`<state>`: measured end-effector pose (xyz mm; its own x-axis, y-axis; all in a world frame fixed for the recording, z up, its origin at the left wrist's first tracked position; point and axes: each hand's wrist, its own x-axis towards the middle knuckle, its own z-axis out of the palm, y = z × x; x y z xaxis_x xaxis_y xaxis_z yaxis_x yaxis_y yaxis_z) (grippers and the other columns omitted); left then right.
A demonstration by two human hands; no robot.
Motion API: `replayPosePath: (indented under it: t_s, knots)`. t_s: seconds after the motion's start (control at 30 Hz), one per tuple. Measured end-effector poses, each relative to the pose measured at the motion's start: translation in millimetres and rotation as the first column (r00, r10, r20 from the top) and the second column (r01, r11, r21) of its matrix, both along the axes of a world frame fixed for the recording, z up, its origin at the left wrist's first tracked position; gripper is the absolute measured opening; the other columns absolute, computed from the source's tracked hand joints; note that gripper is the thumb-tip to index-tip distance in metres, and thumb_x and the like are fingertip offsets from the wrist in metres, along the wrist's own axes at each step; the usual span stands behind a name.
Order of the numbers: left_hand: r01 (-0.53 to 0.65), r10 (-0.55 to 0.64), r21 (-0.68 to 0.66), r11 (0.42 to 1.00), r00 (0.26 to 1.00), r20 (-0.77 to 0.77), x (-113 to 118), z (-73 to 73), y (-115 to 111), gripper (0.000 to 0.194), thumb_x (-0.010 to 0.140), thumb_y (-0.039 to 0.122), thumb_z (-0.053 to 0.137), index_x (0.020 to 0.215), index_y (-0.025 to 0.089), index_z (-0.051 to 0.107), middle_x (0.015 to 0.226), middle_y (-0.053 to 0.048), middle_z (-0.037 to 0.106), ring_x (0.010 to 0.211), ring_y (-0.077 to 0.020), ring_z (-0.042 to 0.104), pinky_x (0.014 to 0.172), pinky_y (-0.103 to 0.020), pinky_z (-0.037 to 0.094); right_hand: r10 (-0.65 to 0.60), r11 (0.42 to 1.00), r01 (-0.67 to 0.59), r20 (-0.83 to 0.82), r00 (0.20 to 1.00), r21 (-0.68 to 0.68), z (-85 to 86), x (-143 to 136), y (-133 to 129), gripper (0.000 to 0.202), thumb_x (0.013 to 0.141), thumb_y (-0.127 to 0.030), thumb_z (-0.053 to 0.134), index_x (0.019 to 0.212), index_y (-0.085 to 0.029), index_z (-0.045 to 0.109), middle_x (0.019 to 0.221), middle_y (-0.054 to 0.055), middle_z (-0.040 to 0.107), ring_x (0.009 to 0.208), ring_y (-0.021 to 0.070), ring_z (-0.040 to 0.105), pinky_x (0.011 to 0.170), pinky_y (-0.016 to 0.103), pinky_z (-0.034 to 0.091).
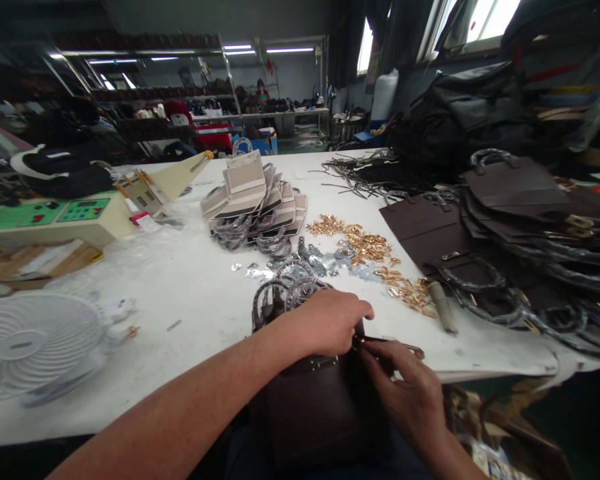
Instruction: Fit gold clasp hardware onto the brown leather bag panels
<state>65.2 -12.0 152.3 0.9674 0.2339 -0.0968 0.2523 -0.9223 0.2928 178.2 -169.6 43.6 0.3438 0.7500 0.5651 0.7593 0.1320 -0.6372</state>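
The brown bag (pixel 320 420) is closest to me, low in front of me at the edge of the white tabletop (pixel 180 360). My left hand (pixel 330 322) reaches across its top, fingers bent in at the side. The tips are hidden, so I can't tell if they pinch anything. My right hand (pixel 413 383) is at the same side, with thumb and finger pinching a thin strap (pixel 411 348). The bag has a shiny plate (pixel 324 363) on its front. Its wrapped handles (pixel 295 283) stick up behind my left hand.

A white fan (pixel 33 343) is off to the left. A gray roll (pixel 443 308) lies to the right, touching some gold bits (pixel 370 245). Silver bits (pixel 310 257) lie just beside those. More brown bags (pixel 510 187) are heaped on the right. Farther off are a tan pile (pixel 250 190) and dark strips (pixel 353 172). Way back, there's a person (pixel 261 93).
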Motion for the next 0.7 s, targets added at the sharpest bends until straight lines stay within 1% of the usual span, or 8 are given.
replayPosePath:
  t_s: [0.1, 0.17, 0.23, 0.33, 0.47, 0.6, 0.67, 0.7]
  knots:
    - [-0.044, 0.046, -0.068, 0.997, 0.999, 0.029, 0, -1.4, 0, 0.039, 0.078, 0.013, 0.060, 0.114, 0.024, 0.069, 0.110, -0.007, 0.075, 0.102, -0.0284, 0.068, 0.082, -0.036, 0.050, -0.034, 0.999, 0.034, -0.012, 0.999, -0.005, -1.4, -4, 2, 0.010, 0.094, -0.030, 0.065, 0.096, -0.026, 0.074, 0.080, 0.001, 0.076, 0.064, 0.0173, 0.068, 0.066, 0.030, 0.053]
    - [-0.079, 0.085, -0.120, 0.990, 0.995, 0.046, 0, -0.9, 1, 0.037, 0.078, 0.012, 0.059, 0.111, 0.024, 0.071, 0.103, -0.006, 0.076, 0.096, -0.0258, 0.068, 0.078, -0.033, 0.049, -0.040, 0.999, 0.040, -0.012, 0.999, -0.008, -1.8, -6, 4, 0.010, 0.094, -0.030, 0.065, 0.097, -0.025, 0.073, 0.081, 0.001, 0.076, 0.064, 0.0170, 0.069, 0.065, 0.029, 0.053]
    - [-0.105, 0.116, -0.178, 0.978, 0.992, 0.052, 0, -0.3, 3, 0.036, 0.078, 0.011, 0.058, 0.109, 0.023, 0.073, 0.092, -0.005, 0.075, 0.086, -0.0221, 0.067, 0.071, -0.029, 0.046, -0.043, 0.999, 0.043, -0.005, 0.999, -0.009, -2.0, -8, 6, 0.011, 0.095, -0.029, 0.064, 0.099, -0.024, 0.072, 0.082, 0.002, 0.077, 0.065, 0.0170, 0.069, 0.065, 0.028, 0.054]
    - [-0.146, 0.165, -0.280, 0.949, 0.985, 0.045, -1, -2.4, 7, 0.039, 0.078, 0.009, 0.055, 0.110, 0.022, 0.074, 0.082, -0.002, 0.072, 0.073, -0.0175, 0.062, 0.063, -0.026, 0.043, -0.056, 0.998, 0.056, 0.019, 0.998, 0.009, -3.8, -12, 10, 0.012, 0.095, -0.028, 0.062, 0.099, -0.023, 0.072, 0.083, 0.002, 0.077, 0.065, 0.0165, 0.070, 0.066, 0.027, 0.055]
    - [-0.201, 0.235, -0.402, 0.893, 0.971, 0.035, -4, -12.5, 13, 0.041, 0.076, 0.009, 0.056, 0.110, 0.022, 0.074, 0.078, 0.000, 0.069, 0.065, -0.0141, 0.058, 0.058, -0.023, 0.041, -0.071, 0.997, 0.071, 0.012, 0.997, 0.020, -11.4, -15, 15, 0.012, 0.096, -0.028, 0.062, 0.099, -0.022, 0.073, 0.084, 0.003, 0.077, 0.069, 0.0172, 0.072, 0.068, 0.027, 0.056]
    - [-0.224, 0.270, -0.454, 0.862, 0.962, 0.038, -5, -22.4, 17, 0.037, 0.077, 0.010, 0.055, 0.107, 0.020, 0.074, 0.077, 0.000, 0.069, 0.063, -0.0135, 0.058, 0.056, -0.023, 0.041, -0.013, 1.000, 0.013, -0.011, 1.000, 0.025, -19.3, -15, 19, 0.014, 0.096, -0.028, 0.061, 0.098, -0.022, 0.073, 0.087, 0.005, 0.078, 0.075, 0.0188, 0.075, 0.070, 0.027, 0.057]
    - [-0.231, 0.277, -0.458, 0.859, 0.960, 0.034, -6, -24.2, 19, 0.037, 0.078, 0.010, 0.054, 0.109, 0.019, 0.073, 0.078, 0.000, 0.070, 0.064, -0.0134, 0.060, 0.057, -0.022, 0.041, -0.014, 1.000, 0.014, -0.053, 0.999, 0.001, -19.7, -14, 20, 0.015, 0.095, -0.031, 0.061, 0.097, -0.022, 0.073, 0.087, 0.005, 0.078, 0.077, 0.0196, 0.075, 0.072, 0.028, 0.058]
    - [-0.234, 0.276, -0.443, 0.866, 0.961, 0.031, -6, -24.0, 20, 0.037, 0.079, 0.010, 0.054, 0.110, 0.019, 0.073, 0.079, 0.000, 0.070, 0.065, -0.0136, 0.060, 0.058, -0.022, 0.042, -0.029, 0.999, 0.027, -0.090, 0.996, -0.021, -18.9, -14, 20, 0.017, 0.095, -0.033, 0.061, 0.096, -0.022, 0.074, 0.087, 0.005, 0.078, 0.077, 0.0198, 0.075, 0.072, 0.029, 0.058]
